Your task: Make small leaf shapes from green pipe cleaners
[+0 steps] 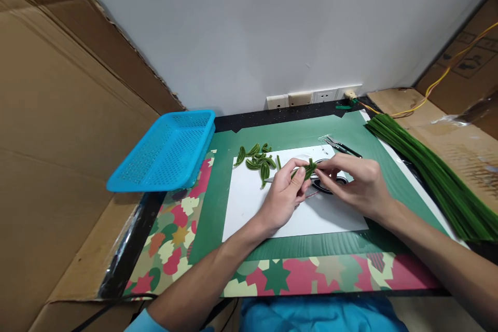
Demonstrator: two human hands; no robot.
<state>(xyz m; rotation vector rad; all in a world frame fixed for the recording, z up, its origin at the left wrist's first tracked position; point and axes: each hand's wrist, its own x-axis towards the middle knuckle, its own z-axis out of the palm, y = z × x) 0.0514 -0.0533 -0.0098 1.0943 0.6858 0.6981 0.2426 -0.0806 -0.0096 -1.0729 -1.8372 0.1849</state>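
Between both hands is a leaf shape of bent green pipe cleaner (310, 170), held over a white sheet (249, 212). My left hand (286, 189) pinches its body between thumb and fingers. At its right end, the fingertips of my right hand (350, 181) are closed on its tip. Scissors with black handles (330, 184) lie on the sheet under my hands, partly hidden. To the left, several finished pipe cleaner leaves (265, 171) are grouped near the sheet's upper left corner.
A blue perforated basket (167, 187) stands at the left. Small black-handled snips (344, 149) lie behind my right hand. At the right is a bundle of long green pipe cleaners (428, 176). Sockets (324, 95) line the wall; a yellow cable (430, 88) runs right.
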